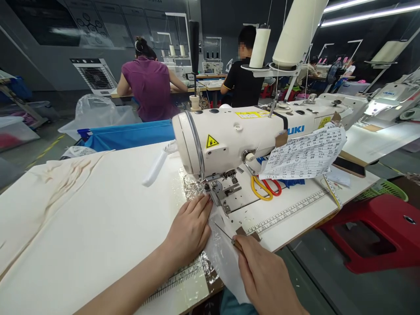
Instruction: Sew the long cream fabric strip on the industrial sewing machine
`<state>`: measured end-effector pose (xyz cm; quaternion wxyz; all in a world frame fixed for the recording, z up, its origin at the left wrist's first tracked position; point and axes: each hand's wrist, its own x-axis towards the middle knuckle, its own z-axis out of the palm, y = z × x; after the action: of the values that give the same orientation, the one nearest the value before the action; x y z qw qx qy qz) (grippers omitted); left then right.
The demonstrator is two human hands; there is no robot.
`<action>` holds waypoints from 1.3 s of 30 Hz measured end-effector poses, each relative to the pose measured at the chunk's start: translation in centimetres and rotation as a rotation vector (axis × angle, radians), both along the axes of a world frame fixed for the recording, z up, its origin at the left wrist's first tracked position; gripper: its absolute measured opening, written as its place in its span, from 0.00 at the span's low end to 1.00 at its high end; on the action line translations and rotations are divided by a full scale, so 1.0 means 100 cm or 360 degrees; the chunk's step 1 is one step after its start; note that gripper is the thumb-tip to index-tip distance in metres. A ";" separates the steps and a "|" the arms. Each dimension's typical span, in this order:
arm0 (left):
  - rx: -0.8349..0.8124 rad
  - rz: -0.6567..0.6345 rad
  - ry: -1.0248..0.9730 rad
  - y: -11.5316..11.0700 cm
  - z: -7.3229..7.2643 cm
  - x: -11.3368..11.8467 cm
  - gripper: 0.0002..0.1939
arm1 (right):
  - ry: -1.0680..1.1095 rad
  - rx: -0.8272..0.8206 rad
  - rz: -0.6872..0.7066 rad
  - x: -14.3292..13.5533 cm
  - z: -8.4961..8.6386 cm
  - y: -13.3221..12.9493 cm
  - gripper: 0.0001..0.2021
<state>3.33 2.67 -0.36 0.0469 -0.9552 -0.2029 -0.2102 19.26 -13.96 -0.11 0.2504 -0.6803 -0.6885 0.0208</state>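
Note:
My left hand [192,225] rests on the white table just in front of the sewing machine [226,140], fingers together at the edge of thin white fabric [226,260] by the presser foot. What its fingertips hold is too small to tell. Closed around the handle of a thin pointed tool [225,232], my right hand [264,267] is over the fabric's right side. The tool's tip points up and left toward the needle area. The fabric hangs over the table's front edge.
Yellow-handled [260,189] and red-handled scissors lie right of the needle area. A handwritten paper [303,153] hangs on the machine. Cream fabric [55,192] lies at the left. A phone [348,166] and a red stool [377,232] are at the right. Two people sit ahead.

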 end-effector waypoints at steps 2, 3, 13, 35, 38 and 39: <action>-0.0001 0.0007 -0.0009 -0.004 -0.001 0.000 0.24 | -0.0003 -0.0026 -0.0002 0.000 0.001 0.001 0.15; -0.0008 0.0014 -0.0010 -0.006 -0.001 0.000 0.24 | -0.0002 -0.0038 -0.0005 0.000 0.002 0.001 0.15; -0.0025 -0.0033 0.0019 -0.015 0.007 0.001 0.23 | 0.0013 -0.0042 0.0003 -0.001 0.005 0.006 0.16; 0.0073 0.0076 -0.0055 0.020 0.006 0.003 0.19 | 0.0056 0.0095 -0.0047 -0.017 0.008 0.042 0.16; 0.0120 0.0106 -0.0048 0.018 0.008 0.001 0.19 | 0.0078 0.0133 -0.0021 -0.019 0.008 0.040 0.16; 0.0106 0.0111 -0.0046 0.015 0.009 0.001 0.19 | 0.0087 0.0146 -0.0011 -0.020 0.009 0.038 0.16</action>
<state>3.41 4.17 0.53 0.0831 -0.9424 -0.2295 -0.2287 17.27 -10.12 0.75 0.3002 -0.6696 -0.6793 0.0069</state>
